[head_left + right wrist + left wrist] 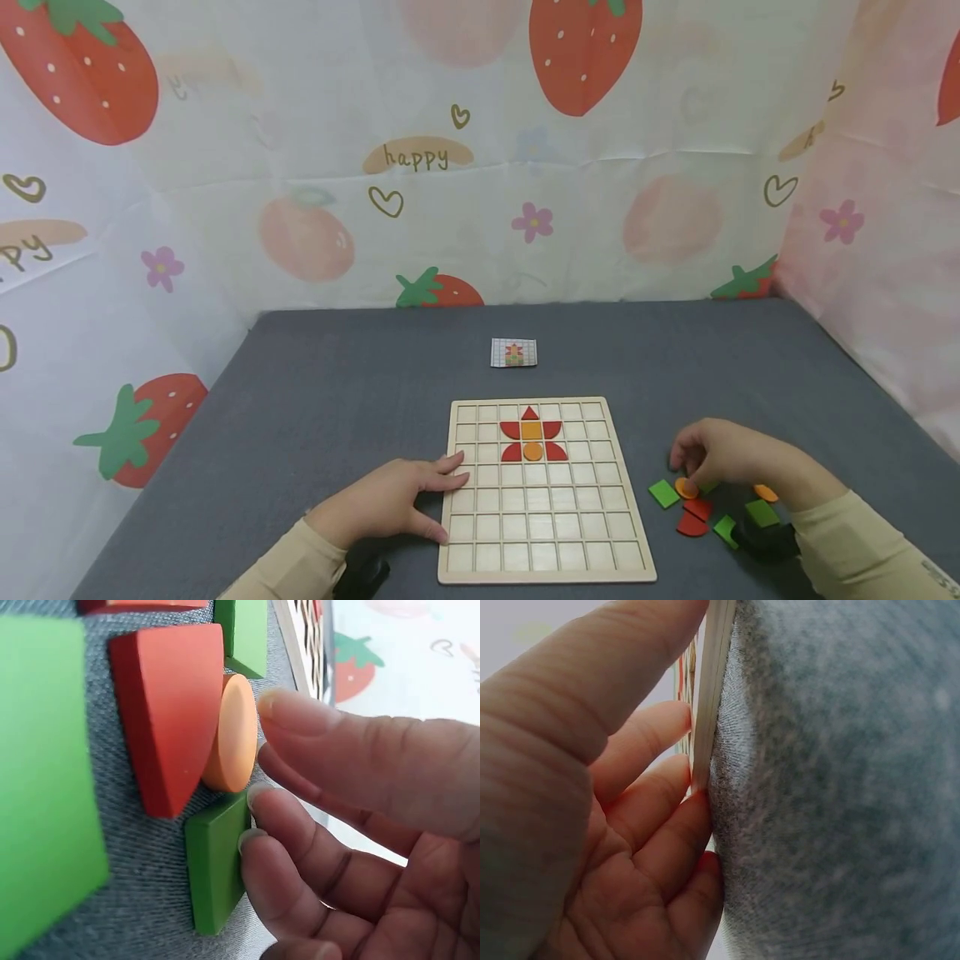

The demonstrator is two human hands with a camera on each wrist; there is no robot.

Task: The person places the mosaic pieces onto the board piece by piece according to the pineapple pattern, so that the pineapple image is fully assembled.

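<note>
My left hand (392, 500) lies against the left edge of a wooden grid board (540, 527), fingers extended and touching its rim; the left wrist view shows the board's edge (711, 705) at the fingertips. On the board's upper rows sit a red triangle (529, 413), an orange square (531, 431), an orange disc (532, 452) and several rounded red pieces (556, 452). Right of the board, my right hand (731, 458) hovers over loose pieces. Its thumb is beside an orange disc (236, 739), other fingertips near a green block (217, 862); no piece appears gripped.
Around the right hand lie red pieces (692, 525), green squares (663, 494) and another orange piece (766, 493). Behind the board, a small pattern card (513, 352) lies on the grey cloth (360, 375). Strawberry-print curtains (450, 225) stand at the back and sides.
</note>
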